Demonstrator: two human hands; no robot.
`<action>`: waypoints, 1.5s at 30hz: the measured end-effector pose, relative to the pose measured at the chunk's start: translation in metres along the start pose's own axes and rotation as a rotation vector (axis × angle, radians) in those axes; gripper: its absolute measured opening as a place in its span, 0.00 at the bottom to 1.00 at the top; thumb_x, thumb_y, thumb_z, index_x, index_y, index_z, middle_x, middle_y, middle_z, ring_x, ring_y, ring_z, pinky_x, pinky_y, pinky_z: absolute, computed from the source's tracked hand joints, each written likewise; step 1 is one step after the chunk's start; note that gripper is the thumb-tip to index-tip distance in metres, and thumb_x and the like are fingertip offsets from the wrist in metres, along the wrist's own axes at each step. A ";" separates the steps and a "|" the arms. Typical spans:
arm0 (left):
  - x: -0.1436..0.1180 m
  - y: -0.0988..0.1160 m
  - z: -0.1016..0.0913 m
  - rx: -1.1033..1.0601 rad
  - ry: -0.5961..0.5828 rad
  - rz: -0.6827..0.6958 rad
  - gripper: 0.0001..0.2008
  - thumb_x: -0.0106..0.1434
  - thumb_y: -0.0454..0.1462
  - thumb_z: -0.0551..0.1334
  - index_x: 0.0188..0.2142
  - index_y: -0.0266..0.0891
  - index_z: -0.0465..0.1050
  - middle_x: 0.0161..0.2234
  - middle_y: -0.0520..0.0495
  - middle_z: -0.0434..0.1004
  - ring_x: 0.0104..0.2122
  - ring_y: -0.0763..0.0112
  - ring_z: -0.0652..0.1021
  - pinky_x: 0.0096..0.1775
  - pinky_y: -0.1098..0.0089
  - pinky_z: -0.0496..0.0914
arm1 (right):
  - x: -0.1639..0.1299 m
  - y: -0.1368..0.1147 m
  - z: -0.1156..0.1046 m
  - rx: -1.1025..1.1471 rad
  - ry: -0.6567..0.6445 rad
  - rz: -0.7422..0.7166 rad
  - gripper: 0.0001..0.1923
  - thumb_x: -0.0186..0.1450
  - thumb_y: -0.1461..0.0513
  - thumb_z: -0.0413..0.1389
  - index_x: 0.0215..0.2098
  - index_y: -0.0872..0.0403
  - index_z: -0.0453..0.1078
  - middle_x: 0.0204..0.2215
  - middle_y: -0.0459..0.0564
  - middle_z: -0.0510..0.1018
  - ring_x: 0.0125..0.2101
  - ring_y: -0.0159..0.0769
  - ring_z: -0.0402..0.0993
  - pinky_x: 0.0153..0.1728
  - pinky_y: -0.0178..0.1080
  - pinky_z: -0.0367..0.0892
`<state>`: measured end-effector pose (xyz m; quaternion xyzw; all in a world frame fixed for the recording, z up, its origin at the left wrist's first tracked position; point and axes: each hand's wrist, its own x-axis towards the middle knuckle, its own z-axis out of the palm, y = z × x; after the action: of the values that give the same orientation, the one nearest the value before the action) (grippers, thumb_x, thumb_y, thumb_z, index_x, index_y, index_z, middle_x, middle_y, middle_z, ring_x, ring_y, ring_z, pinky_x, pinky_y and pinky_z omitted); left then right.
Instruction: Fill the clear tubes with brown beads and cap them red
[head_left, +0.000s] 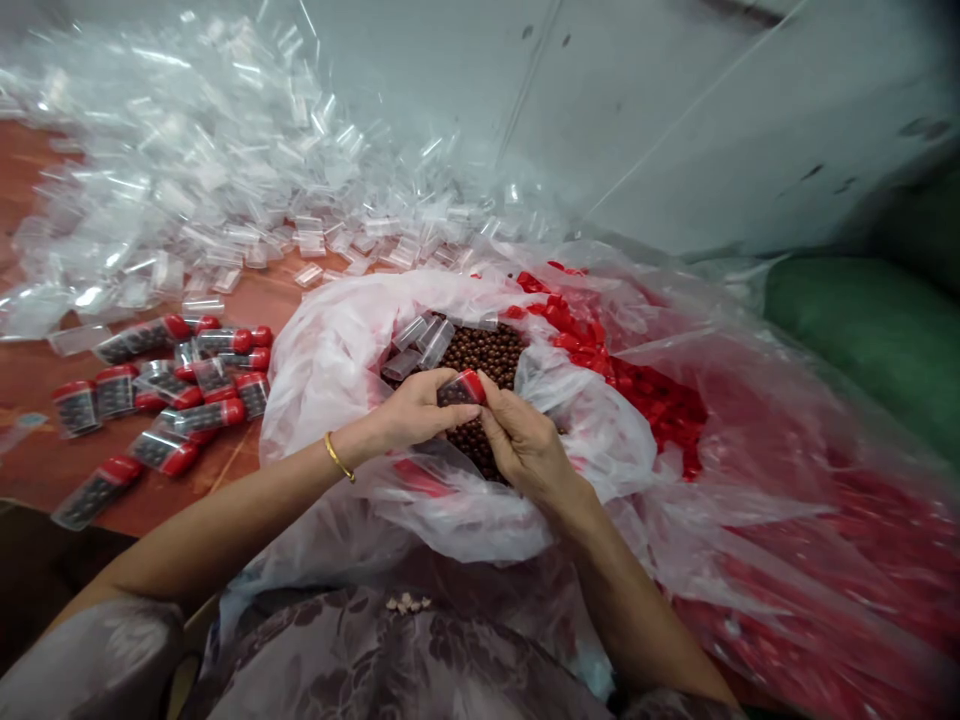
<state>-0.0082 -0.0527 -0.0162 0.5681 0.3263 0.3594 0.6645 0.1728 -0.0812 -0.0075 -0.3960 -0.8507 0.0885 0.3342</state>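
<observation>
My left hand [416, 408] grips a small clear tube [454, 392] filled with dark brown beads. A red cap [473, 384] sits on the tube's end, and the fingers of my right hand [523, 442] press on it. Both hands hover over a clear plastic bag [330, 370] holding a heap of brown beads [487, 352]. A few empty clear tubes [420, 342] lie on the beads just beyond my hands. A gold bangle circles my left wrist.
Several filled, red-capped tubes [176, 395] lie on the red-brown floor [37, 365] at left. A large pile of empty clear tubes [202, 190] spreads behind them. A bag of loose red caps [652, 390] sits to the right, with a green sack [862, 330] beyond.
</observation>
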 end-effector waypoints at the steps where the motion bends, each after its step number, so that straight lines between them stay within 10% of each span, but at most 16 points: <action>1: 0.000 0.002 0.001 0.002 0.001 -0.005 0.20 0.52 0.47 0.67 0.32 0.35 0.63 0.19 0.59 0.63 0.16 0.81 0.64 0.19 0.77 0.57 | 0.000 0.000 -0.002 0.010 -0.013 -0.001 0.25 0.69 0.63 0.47 0.64 0.51 0.60 0.41 0.55 0.79 0.39 0.38 0.77 0.39 0.39 0.73; 8: -0.004 0.011 0.006 0.114 -0.145 0.015 0.14 0.53 0.44 0.64 0.27 0.36 0.65 0.17 0.56 0.67 0.17 0.80 0.66 0.21 0.77 0.59 | 0.020 0.001 -0.014 0.220 0.178 0.302 0.27 0.69 0.46 0.43 0.32 0.52 0.77 0.20 0.48 0.75 0.20 0.34 0.70 0.25 0.38 0.67; 13: -0.003 0.008 0.003 0.393 -0.179 0.004 0.11 0.50 0.38 0.61 0.20 0.38 0.59 0.15 0.59 0.59 0.17 0.81 0.59 0.21 0.76 0.53 | 0.052 -0.001 0.014 0.669 0.136 0.631 0.37 0.66 0.38 0.32 0.37 0.54 0.72 0.16 0.44 0.66 0.15 0.29 0.60 0.19 0.34 0.60; 17: -0.002 0.005 0.002 0.490 -0.218 0.028 0.11 0.47 0.37 0.59 0.18 0.39 0.55 0.15 0.58 0.54 0.17 0.81 0.56 0.20 0.75 0.50 | 0.062 -0.001 0.031 0.708 -0.034 0.567 0.40 0.67 0.39 0.28 0.56 0.53 0.65 0.37 0.51 0.77 0.34 0.33 0.74 0.38 0.36 0.70; 22: -0.003 0.004 0.003 0.614 -0.184 0.064 0.07 0.45 0.36 0.59 0.20 0.39 0.59 0.16 0.57 0.59 0.17 0.78 0.58 0.21 0.73 0.53 | 0.058 -0.006 0.029 0.568 -0.155 0.381 0.40 0.67 0.38 0.34 0.65 0.53 0.57 0.52 0.54 0.73 0.55 0.39 0.67 0.59 0.44 0.59; 29: -0.008 0.010 0.011 0.575 -0.006 0.211 0.06 0.52 0.36 0.60 0.22 0.37 0.66 0.19 0.55 0.65 0.20 0.78 0.63 0.25 0.74 0.57 | 0.073 0.006 0.011 0.472 -0.010 0.352 0.39 0.69 0.43 0.28 0.50 0.54 0.73 0.47 0.54 0.78 0.48 0.41 0.73 0.51 0.45 0.66; 32: -0.030 0.017 -0.009 0.442 0.254 0.280 0.08 0.56 0.41 0.62 0.29 0.37 0.72 0.24 0.52 0.73 0.24 0.74 0.69 0.28 0.74 0.63 | 0.084 0.042 -0.009 -0.019 0.181 0.353 0.28 0.68 0.47 0.44 0.47 0.57 0.74 0.44 0.59 0.77 0.47 0.46 0.71 0.52 0.48 0.63; 38: -0.110 0.032 -0.112 0.821 0.941 -0.035 0.10 0.55 0.46 0.65 0.32 0.43 0.74 0.24 0.59 0.74 0.28 0.72 0.71 0.34 0.71 0.65 | 0.091 0.105 -0.030 -0.643 -0.151 0.396 0.19 0.62 0.61 0.54 0.51 0.57 0.73 0.51 0.63 0.70 0.52 0.55 0.62 0.50 0.52 0.58; 42: -0.134 0.048 -0.155 1.362 0.929 -0.395 0.16 0.58 0.53 0.59 0.37 0.46 0.74 0.31 0.53 0.77 0.36 0.63 0.72 0.39 0.61 0.66 | 0.093 0.105 -0.032 -0.644 -0.173 0.301 0.14 0.63 0.63 0.50 0.42 0.58 0.75 0.49 0.61 0.74 0.51 0.51 0.63 0.53 0.52 0.52; 45: -0.119 0.058 -0.141 1.625 0.825 -0.077 0.18 0.64 0.48 0.55 0.48 0.43 0.70 0.45 0.46 0.77 0.43 0.60 0.73 0.44 0.60 0.67 | 0.083 0.088 -0.034 -0.490 0.015 0.303 0.13 0.62 0.62 0.50 0.40 0.58 0.73 0.37 0.59 0.78 0.41 0.46 0.70 0.49 0.48 0.58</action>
<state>-0.1960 -0.0747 0.0244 0.6764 0.7096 0.1711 -0.0981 0.2097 0.0347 0.0234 -0.5882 -0.7753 -0.0738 0.2180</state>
